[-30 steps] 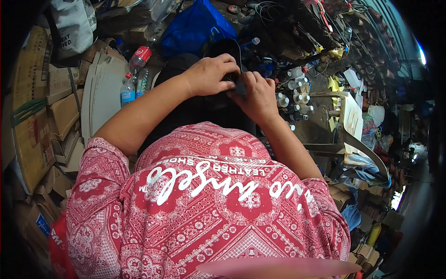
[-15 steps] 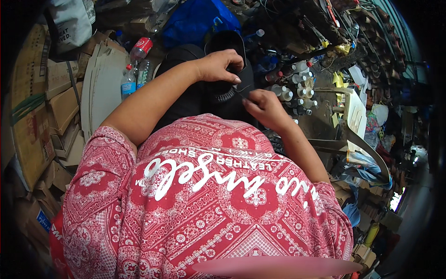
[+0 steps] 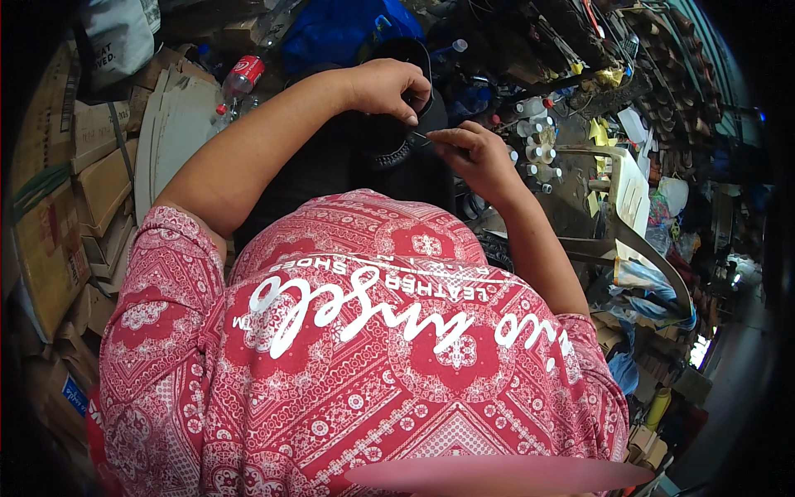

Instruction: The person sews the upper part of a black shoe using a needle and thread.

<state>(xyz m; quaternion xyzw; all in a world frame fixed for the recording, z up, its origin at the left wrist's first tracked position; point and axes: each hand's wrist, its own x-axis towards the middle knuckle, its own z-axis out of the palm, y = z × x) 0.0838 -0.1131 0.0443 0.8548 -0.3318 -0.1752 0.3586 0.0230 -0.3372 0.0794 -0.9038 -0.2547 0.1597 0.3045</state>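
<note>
A black shoe [image 3: 383,159], as far as its shape shows, lies over my dark-clad lap, with a ridged, stitch-like curve along its near edge. My left hand [image 3: 387,88] is closed on its upper part, thumb bent down toward the near end. Some of the left fingertips are hidden against the dark material. Just to the right, my right hand [image 3: 479,157] pinches a thin needle-like tool [image 3: 421,136]. The tool's tip points left, at the shoe near my left thumb. Whether it enters the material I cannot tell.
Plastic bottles [image 3: 542,154] with white caps stand to the right, beside a worn pale chair [image 3: 633,199]. A red-labelled bottle [image 3: 245,73] and stacked cardboard [image 3: 103,195] are on the left. A blue bag [image 3: 331,37] lies beyond my lap.
My right hand has moved up and a little left, bringing the thin tool close to my left thumb. The left hand and the shoe have shifted slightly away from me.
</note>
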